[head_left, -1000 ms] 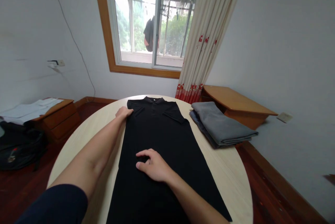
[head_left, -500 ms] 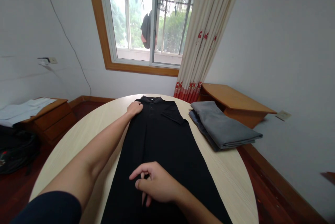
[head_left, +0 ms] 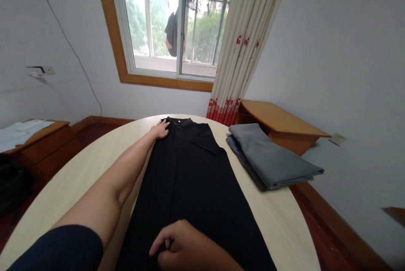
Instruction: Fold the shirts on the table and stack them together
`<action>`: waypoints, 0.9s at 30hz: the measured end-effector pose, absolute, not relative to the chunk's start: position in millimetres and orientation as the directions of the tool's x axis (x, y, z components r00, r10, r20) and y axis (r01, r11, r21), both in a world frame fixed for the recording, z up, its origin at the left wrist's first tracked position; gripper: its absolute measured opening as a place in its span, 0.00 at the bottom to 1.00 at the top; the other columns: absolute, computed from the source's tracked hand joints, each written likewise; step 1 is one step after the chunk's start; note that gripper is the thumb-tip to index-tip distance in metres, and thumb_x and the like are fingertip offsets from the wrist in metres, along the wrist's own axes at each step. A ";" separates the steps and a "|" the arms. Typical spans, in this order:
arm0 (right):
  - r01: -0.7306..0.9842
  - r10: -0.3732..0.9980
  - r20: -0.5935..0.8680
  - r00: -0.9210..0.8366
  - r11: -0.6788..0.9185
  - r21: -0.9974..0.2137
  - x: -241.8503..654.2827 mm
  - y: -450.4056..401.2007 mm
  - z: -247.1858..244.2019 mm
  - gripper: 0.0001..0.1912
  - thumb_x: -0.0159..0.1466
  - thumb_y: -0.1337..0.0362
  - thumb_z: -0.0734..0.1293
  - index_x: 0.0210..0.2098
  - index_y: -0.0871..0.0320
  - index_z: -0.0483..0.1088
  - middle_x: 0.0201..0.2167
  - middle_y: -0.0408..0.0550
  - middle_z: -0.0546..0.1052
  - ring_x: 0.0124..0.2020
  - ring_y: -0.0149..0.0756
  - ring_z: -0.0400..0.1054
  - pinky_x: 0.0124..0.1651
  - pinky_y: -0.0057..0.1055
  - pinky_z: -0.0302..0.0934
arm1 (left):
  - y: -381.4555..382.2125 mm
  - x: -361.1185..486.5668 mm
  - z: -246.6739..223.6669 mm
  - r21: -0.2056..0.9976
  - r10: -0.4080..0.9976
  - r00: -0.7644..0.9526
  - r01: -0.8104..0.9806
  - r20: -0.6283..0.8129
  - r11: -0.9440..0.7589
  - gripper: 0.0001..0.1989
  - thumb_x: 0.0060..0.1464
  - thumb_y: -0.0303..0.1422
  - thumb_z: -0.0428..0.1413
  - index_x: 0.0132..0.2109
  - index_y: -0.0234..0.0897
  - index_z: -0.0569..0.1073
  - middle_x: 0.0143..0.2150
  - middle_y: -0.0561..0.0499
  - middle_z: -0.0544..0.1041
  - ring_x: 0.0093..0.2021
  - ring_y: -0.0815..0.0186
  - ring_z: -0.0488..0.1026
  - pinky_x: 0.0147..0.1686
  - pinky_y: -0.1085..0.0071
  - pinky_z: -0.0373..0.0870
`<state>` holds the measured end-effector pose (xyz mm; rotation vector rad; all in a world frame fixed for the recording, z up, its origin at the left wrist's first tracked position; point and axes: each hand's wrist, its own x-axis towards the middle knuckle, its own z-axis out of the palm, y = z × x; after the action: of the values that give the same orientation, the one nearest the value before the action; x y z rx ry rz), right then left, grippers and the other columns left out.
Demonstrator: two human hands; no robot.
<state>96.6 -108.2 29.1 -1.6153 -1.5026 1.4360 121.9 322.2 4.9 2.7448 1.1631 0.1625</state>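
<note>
A black polo shirt [head_left: 196,178] lies front up along the table, its collar at the far end. Its sleeve on the right is laid across the chest, while the left side edge runs straight. My left hand [head_left: 161,129] rests on the shirt near the shoulder beside the collar, fingers spread and flat. Closer to me, my right hand [head_left: 183,243] is over the lower part of the shirt. Its fingers are loosely bent, with the index apart from the thumb and nothing visible between them; the other fingers are mostly hidden.
The shirt is on a round pale wooden table [head_left: 91,165]. Folded grey trousers [head_left: 272,157] and a darker folded garment lie at its right edge. A wooden desk [head_left: 281,119] stands behind on the right, and a low cabinet [head_left: 53,148] with papers is on the left.
My left hand's fingers have spread out flat at the shoulder. My right hand has moved down, nearer to me. The view has shifted slightly.
</note>
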 end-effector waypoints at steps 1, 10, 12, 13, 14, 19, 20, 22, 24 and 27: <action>0.397 0.929 -0.324 -0.181 -0.232 -0.888 98.1 -108.5 27.9 0.20 0.54 0.73 0.66 0.44 0.58 0.81 0.22 0.37 0.70 0.20 0.22 0.59 0.20 0.19 0.47 | 325.6 126.0 4.3 0.180 0.716 0.698 0.701 0.031 -0.691 0.35 0.62 0.40 0.47 0.74 0.40 0.52 0.77 0.46 0.42 0.75 0.50 0.40 0.69 0.47 0.48; 0.398 0.892 -0.369 -0.260 -0.249 -0.883 104.4 -104.3 19.0 0.21 0.56 0.70 0.66 0.47 0.56 0.81 0.31 0.43 0.79 0.28 0.28 0.66 0.30 0.21 0.57 | 355.8 141.4 -4.6 0.213 0.702 0.712 0.688 -0.012 -0.694 0.32 0.65 0.42 0.42 0.73 0.43 0.55 0.76 0.46 0.46 0.75 0.54 0.42 0.69 0.45 0.47; 0.383 0.871 -0.398 -0.287 -0.277 -0.881 106.3 -100.2 14.1 0.21 0.55 0.70 0.66 0.47 0.56 0.81 0.33 0.44 0.80 0.29 0.28 0.67 0.32 0.20 0.58 | 362.9 143.9 -6.6 0.236 0.702 0.712 0.683 -0.003 -0.691 0.32 0.63 0.40 0.43 0.73 0.43 0.56 0.76 0.47 0.47 0.75 0.53 0.42 0.69 0.44 0.46; 0.378 0.865 -0.410 -0.289 -0.290 -0.879 107.4 -98.3 11.5 0.21 0.55 0.70 0.67 0.47 0.56 0.81 0.34 0.44 0.81 0.30 0.28 0.68 0.32 0.20 0.59 | 366.3 145.4 -7.9 0.249 0.703 0.711 0.680 0.004 -0.689 0.32 0.62 0.40 0.44 0.73 0.43 0.56 0.76 0.48 0.47 0.75 0.52 0.42 0.69 0.42 0.45; 0.378 0.860 -0.422 -0.286 -0.303 -0.875 108.4 -96.7 9.0 0.21 0.55 0.71 0.67 0.46 0.56 0.81 0.35 0.44 0.81 0.30 0.28 0.68 0.33 0.20 0.60 | 369.5 147.0 -9.2 0.263 0.704 0.710 0.677 0.012 -0.688 0.33 0.61 0.39 0.45 0.72 0.44 0.57 0.76 0.49 0.47 0.75 0.51 0.42 0.68 0.41 0.44; 0.382 0.843 -0.452 -0.291 -0.331 -0.863 112.5 -95.7 6.2 0.20 0.55 0.70 0.67 0.45 0.56 0.82 0.35 0.44 0.81 0.31 0.29 0.70 0.35 0.20 0.61 | 383.6 150.3 -15.0 0.332 0.710 0.702 0.656 0.063 -0.678 0.34 0.57 0.40 0.49 0.70 0.46 0.62 0.76 0.53 0.48 0.75 0.48 0.40 0.69 0.41 0.41; 0.380 0.846 -0.446 -0.291 -0.325 -0.866 112.9 -96.9 8.9 0.19 0.55 0.70 0.67 0.45 0.56 0.82 0.35 0.44 0.81 0.31 0.29 0.70 0.35 0.20 0.61 | 385.5 148.9 -16.1 0.348 0.716 0.694 0.654 0.079 -0.672 0.35 0.56 0.41 0.50 0.71 0.45 0.61 0.76 0.52 0.47 0.75 0.49 0.39 0.70 0.43 0.42; 0.375 0.863 -0.422 -0.279 -0.307 -0.875 112.8 -100.1 16.5 0.19 0.56 0.69 0.67 0.45 0.56 0.82 0.34 0.43 0.80 0.31 0.28 0.70 0.35 0.20 0.60 | 387.2 143.6 -18.3 0.428 0.743 0.654 0.636 0.144 -0.643 0.36 0.56 0.41 0.51 0.71 0.42 0.60 0.76 0.51 0.47 0.76 0.51 0.38 0.71 0.49 0.44; 0.369 0.883 -0.390 -0.260 -0.282 -0.886 111.6 -103.5 24.0 0.19 0.56 0.70 0.66 0.45 0.55 0.81 0.33 0.43 0.80 0.31 0.27 0.70 0.34 0.20 0.60 | 385.6 135.1 -20.4 0.545 0.773 0.592 0.580 0.229 -0.606 0.35 0.57 0.40 0.49 0.71 0.40 0.62 0.75 0.50 0.51 0.75 0.54 0.41 0.70 0.55 0.48; 0.369 0.905 -0.363 -0.222 -0.267 -0.890 108.6 -107.4 28.9 0.20 0.55 0.71 0.65 0.45 0.56 0.81 0.30 0.41 0.78 0.28 0.26 0.68 0.30 0.19 0.57 | 377.8 120.6 -22.1 0.601 0.770 0.577 0.522 0.273 -0.605 0.31 0.55 0.38 0.49 0.65 0.40 0.70 0.72 0.50 0.61 0.73 0.55 0.52 0.69 0.60 0.54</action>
<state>108.6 -107.4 28.9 -1.5692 -1.5147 1.5056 120.6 377.8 -22.1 2.3497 1.0352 0.7220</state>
